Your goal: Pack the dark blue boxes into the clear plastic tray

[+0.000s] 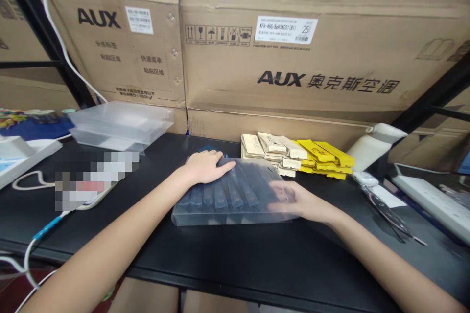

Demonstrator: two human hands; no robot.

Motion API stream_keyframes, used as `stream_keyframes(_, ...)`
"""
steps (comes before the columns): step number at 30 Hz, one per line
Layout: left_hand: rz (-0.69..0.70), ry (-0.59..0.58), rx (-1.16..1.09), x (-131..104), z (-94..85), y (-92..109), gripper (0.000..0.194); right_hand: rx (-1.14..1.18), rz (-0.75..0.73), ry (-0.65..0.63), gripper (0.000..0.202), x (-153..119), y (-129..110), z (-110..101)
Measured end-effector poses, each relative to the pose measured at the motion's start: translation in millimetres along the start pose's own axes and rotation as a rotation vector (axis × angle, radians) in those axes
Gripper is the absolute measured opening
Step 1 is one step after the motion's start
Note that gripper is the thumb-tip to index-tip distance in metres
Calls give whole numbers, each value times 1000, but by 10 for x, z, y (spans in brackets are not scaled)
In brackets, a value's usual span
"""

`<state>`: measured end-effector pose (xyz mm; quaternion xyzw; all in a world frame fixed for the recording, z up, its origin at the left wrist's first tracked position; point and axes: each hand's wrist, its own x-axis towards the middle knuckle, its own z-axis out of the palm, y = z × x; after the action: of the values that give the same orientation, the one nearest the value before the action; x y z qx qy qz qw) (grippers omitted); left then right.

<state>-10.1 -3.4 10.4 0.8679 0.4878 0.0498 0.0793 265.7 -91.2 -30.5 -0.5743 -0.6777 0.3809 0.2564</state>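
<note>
A translucent plastic box (220,218) lies on the black desk in front of me, with several dark blue packets (223,190) fanned side by side in it. My left hand (205,166) rests on the far left of these packets, thumb stretched out to the right; its other fingertips are partly hidden. At the box's right end, my right hand (293,198) grips the plastic, and its fingers show blurred through the cloudy wall. Behind the box stand piles of cream packets (273,149) and yellow packets (326,156).
More translucent boxes (121,124) stand at the back left, near a phone (99,181) with a cable. A white bottle (378,144), glasses (385,210) and a power strip (433,200) are on the right. Large cardboard (293,98) walls the back.
</note>
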Motion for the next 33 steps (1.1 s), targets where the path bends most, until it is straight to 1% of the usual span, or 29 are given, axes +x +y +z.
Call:
stream_keyframes(3,-9,1,1,7,7,-8,77,-16,-6,-5,68,2,-12,-2)
stream_keyframes(9,-19,-7,-14,15,22,-22,79,-21,-15,8,71,1,-3,-7)
stream_keyframes(14,-15,-2,-27,7,19,-21,79,-28,-22,16,69,-3,-7,-7)
stream_keyframes(20,-17,-4,-14,6,8,-12,79,9,-32,-9,65,2,11,-3)
stream_keyframes(24,-17,-1,-10,6,6,-7,78,2,-15,-8,66,-1,-9,1)
stream_keyframes(33,-11,17,6,8,22,-9,74,14,-32,-20,62,16,3,3)
